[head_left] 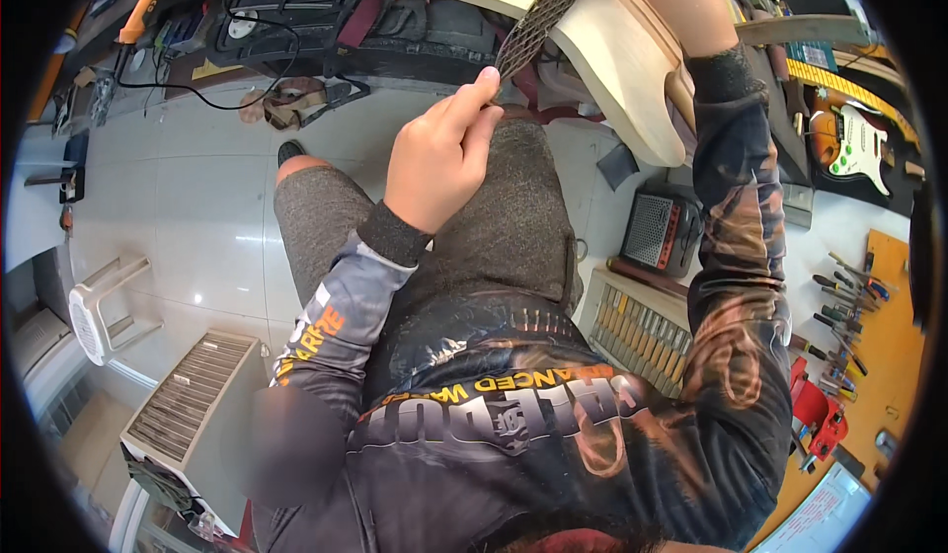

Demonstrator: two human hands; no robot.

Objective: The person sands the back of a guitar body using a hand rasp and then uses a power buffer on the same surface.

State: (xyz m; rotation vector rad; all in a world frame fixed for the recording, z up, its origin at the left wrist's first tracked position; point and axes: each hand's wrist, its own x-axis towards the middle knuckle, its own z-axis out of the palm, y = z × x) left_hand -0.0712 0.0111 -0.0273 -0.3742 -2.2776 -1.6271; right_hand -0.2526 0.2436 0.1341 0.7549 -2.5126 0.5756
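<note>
My L fingers (472, 99) clamped on mesh rasp (550, 10); long axis diag., pointing up-R across pale wood body (632, 74). R fingers: out of frame, can't tell.

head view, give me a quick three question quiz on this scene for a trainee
1. Which hand grips the near end of the dark lattice rasp?

2. True or false: the white stool is on the left side of the view.

3. The pickguard on the electric guitar at right is: A) black, B) white, C) red.

Key: 1. The left hand. 2. True. 3. B.
</note>
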